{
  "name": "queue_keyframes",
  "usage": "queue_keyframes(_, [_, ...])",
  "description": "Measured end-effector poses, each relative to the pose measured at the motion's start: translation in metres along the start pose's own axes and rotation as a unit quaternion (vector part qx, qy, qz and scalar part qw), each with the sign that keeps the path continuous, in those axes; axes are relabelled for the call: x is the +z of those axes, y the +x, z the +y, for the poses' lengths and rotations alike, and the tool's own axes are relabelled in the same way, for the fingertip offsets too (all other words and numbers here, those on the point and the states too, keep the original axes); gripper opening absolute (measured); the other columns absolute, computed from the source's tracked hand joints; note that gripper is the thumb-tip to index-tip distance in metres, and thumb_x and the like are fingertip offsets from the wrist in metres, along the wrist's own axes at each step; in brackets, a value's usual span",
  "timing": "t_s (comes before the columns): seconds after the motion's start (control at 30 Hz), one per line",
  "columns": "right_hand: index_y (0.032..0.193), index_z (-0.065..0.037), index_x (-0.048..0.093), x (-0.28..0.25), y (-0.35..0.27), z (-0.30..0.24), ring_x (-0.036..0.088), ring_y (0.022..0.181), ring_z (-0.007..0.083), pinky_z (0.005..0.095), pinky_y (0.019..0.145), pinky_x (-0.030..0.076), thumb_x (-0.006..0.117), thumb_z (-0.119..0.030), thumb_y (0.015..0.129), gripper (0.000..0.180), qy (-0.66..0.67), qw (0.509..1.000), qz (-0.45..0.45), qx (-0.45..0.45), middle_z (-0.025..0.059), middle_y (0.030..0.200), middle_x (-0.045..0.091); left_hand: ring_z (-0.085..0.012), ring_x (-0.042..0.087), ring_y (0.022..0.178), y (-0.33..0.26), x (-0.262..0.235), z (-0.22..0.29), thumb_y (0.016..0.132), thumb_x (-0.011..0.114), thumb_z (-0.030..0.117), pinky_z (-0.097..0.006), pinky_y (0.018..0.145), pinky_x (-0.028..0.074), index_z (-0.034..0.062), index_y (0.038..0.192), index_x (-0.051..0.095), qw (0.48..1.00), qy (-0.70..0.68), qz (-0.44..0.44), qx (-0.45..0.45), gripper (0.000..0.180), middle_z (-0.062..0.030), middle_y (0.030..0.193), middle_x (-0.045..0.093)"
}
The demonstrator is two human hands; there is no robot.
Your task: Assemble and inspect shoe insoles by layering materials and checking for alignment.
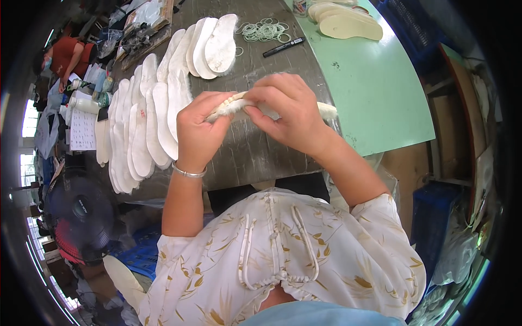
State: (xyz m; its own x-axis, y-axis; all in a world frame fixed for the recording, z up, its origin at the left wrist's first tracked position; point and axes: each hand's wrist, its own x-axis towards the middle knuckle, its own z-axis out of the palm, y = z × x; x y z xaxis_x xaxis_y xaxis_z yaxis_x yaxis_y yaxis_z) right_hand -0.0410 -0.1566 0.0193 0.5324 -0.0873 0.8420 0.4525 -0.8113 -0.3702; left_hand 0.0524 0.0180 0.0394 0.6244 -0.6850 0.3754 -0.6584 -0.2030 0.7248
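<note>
Both my hands hold a stack of fleecy white insoles (327, 111) edge-on above the dark worktable (255, 152). My left hand (198, 133) grips the stack's left end, with a silver bangle on the wrist. My right hand (291, 106) pinches the stack's middle from above; the fluffy right end sticks out past it. A long overlapping row of white insoles (144, 117) lies on the table to the left of my hands.
More white insoles (215, 46) fan out at the back, beside a pile of rubber bands (266, 30) and a black marker (284, 47). Cream insoles (348, 24) lie on the green tabletop (375, 92). A black fan (81, 214) stands lower left; a person in red (68, 54) sits far left.
</note>
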Motion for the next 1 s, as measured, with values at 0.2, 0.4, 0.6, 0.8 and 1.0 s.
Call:
queue_keyframes(0.2, [0.097,-0.011,0.068,-0.011,-0.008,0.010,0.061,0.085,0.0226,0.0358,0.075,0.047,0.073,-0.001,0.070,0.029,0.065,0.997,0.007,0.037,0.0040,0.098,0.064,-0.0156,0.067,0.086,-0.010,-0.002,-0.012,0.072,0.065,-0.013,-0.025,0.075,0.052,-0.0019,0.102,0.072,0.995,-0.047,0.085,0.019,0.033,-0.0111,0.100,0.071])
queue_keyframes(0.4, [0.092,-0.011,0.068,-0.010,-0.006,0.008,0.060,0.083,0.0209,0.0347,0.073,0.046,0.076,-0.005,0.071,0.024,0.022,1.000,-0.018,0.003,0.0009,0.095,0.063,-0.0159,0.067,0.088,-0.011,0.000,-0.007,0.072,0.064,-0.013,-0.025,0.077,0.052,-0.0010,0.103,0.072,0.996,-0.049,0.077,0.019,0.034,-0.0108,0.102,0.071])
queue_keyframes(0.6, [0.089,-0.012,0.066,-0.009,-0.004,0.010,0.060,0.082,0.0203,0.0348,0.073,0.047,0.076,-0.010,0.073,0.019,-0.025,0.999,-0.019,-0.030,0.0006,0.093,0.061,-0.0170,0.068,0.087,-0.012,0.002,-0.003,0.071,0.064,-0.013,-0.026,0.076,0.052,-0.0004,0.101,0.073,0.995,-0.032,0.089,0.018,0.034,-0.0108,0.099,0.071])
queue_keyframes(0.8, [0.083,-0.008,0.062,-0.005,-0.003,0.014,0.058,0.083,0.0186,0.0336,0.076,0.046,0.068,-0.013,0.067,0.018,-0.110,0.986,-0.042,-0.121,0.0018,0.091,0.057,-0.0168,0.067,0.084,-0.010,0.008,-0.003,0.075,0.066,-0.009,-0.027,0.074,0.052,-0.0020,0.102,0.072,0.995,0.009,0.098,0.030,0.029,-0.0114,0.097,0.070])
queue_keyframes(1.0, [0.084,-0.006,0.062,0.026,-0.043,0.008,0.058,0.080,0.0181,0.0325,0.069,0.044,0.068,-0.013,0.067,0.019,-0.158,0.984,-0.023,-0.075,0.0032,0.092,0.059,-0.0177,0.067,0.074,-0.017,0.031,-0.012,0.077,0.072,0.000,-0.028,0.069,0.052,-0.0023,0.095,0.072,0.985,-0.008,0.131,-0.111,0.018,-0.0109,0.085,0.071])
